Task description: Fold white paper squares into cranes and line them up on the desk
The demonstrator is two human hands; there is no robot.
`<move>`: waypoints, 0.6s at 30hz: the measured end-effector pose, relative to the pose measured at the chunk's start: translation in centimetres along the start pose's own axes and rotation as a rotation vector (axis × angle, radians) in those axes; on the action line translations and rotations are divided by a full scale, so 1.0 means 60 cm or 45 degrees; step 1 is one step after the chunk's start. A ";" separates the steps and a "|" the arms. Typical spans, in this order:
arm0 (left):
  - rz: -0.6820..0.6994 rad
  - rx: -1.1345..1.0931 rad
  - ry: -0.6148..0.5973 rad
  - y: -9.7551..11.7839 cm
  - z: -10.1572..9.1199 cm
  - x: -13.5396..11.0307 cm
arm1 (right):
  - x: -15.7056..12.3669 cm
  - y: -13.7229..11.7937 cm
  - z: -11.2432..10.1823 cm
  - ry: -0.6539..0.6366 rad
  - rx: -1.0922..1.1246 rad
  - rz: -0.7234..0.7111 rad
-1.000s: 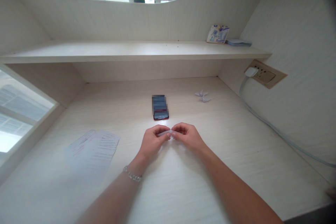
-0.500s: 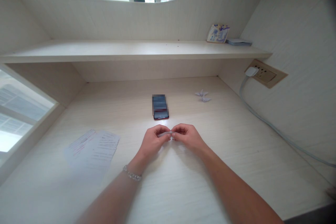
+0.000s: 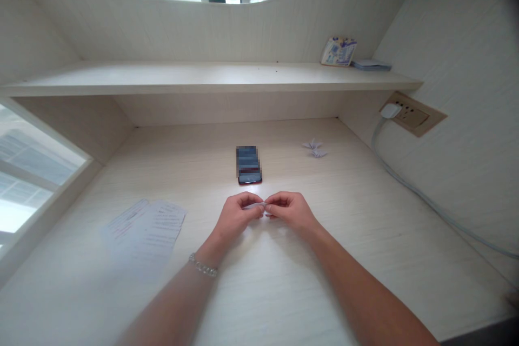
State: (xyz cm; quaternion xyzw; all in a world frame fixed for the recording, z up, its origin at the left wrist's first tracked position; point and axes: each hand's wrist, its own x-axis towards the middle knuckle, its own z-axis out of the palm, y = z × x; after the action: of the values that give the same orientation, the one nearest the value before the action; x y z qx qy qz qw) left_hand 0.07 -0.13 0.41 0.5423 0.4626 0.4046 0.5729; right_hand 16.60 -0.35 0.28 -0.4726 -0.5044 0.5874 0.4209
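Folded paper piece [image 3: 254, 205] was pinched in fingertips of left hand [image 3: 239, 213] and right hand [image 3: 292, 210], long axis roughly 9-to-3 o'clock, visible length mostly nearer the left.

Here I see a study desk [image 3: 190, 159], of a home or a dormitory, I cannot tell which; a built-in shelf [image 3: 194, 73], a wall socket [image 3: 414, 117] and written papers [image 3: 156, 227] show it.
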 end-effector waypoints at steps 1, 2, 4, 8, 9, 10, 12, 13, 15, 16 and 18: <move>-0.004 -0.006 0.003 0.000 0.000 0.000 | 0.000 0.000 0.000 0.003 0.002 -0.002; -0.008 -0.011 0.008 0.000 0.000 0.000 | -0.001 0.000 0.001 0.004 0.005 -0.001; -0.013 -0.015 0.018 0.000 -0.001 0.000 | -0.001 0.000 0.001 0.006 0.012 0.007; -0.010 -0.039 0.019 -0.002 0.000 0.000 | -0.001 -0.001 0.001 0.002 0.059 0.032; -0.010 -0.062 0.014 -0.002 0.000 0.001 | -0.001 -0.002 0.001 0.002 0.076 0.038; -0.013 -0.090 0.008 -0.003 0.001 0.000 | -0.002 -0.003 0.001 0.003 0.089 0.045; -0.026 -0.143 -0.002 -0.003 0.002 0.000 | -0.002 -0.005 0.000 -0.007 0.107 0.057; -0.034 -0.158 -0.006 -0.003 0.002 0.000 | -0.002 -0.006 -0.001 -0.018 0.118 0.063; -0.045 -0.160 -0.008 -0.003 0.002 0.000 | -0.003 -0.008 -0.001 -0.040 0.148 0.071; -0.045 -0.151 -0.008 -0.003 0.002 0.000 | -0.003 -0.009 -0.002 -0.045 0.158 0.074; -0.037 -0.132 -0.015 -0.003 0.002 0.000 | -0.003 -0.009 -0.002 -0.037 0.147 0.078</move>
State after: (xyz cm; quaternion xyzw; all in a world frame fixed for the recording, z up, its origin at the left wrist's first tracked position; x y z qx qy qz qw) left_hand 0.17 -0.20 0.25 0.5075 0.4456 0.4164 0.6087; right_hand 16.75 -0.42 0.85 -0.4541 -0.4613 0.6348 0.4219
